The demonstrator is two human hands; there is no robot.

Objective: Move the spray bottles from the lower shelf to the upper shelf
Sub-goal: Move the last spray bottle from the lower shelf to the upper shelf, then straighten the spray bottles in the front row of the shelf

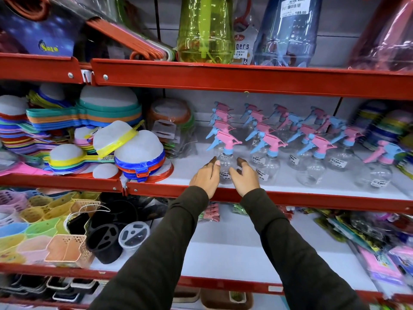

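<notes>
Several clear spray bottles with pink and blue trigger heads stand in rows on the white middle shelf (pixel 279 186). The front-left spray bottle (pixel 226 163) stands upright near the shelf's front edge. My left hand (pixel 205 176) is at its left side, thumb tip against the bottle. My right hand (pixel 244 176) is at its right side with a small gap, fingers curled loosely. Neither hand is closed around the bottle. More spray bottles (pixel 312 162) stand to the right. The shelf below (pixel 223 249) shows a bare white board under my forearms.
Stacked coloured strainers (pixel 105 148) fill the middle shelf's left part. Large green (pixel 204 30) and blue (pixel 288 32) bottles stand on the top shelf behind its red lip (pixel 245 80). Small baskets (pixel 44 231) and black holders (pixel 105 240) sit lower left, packets (pixel 368 238) lower right.
</notes>
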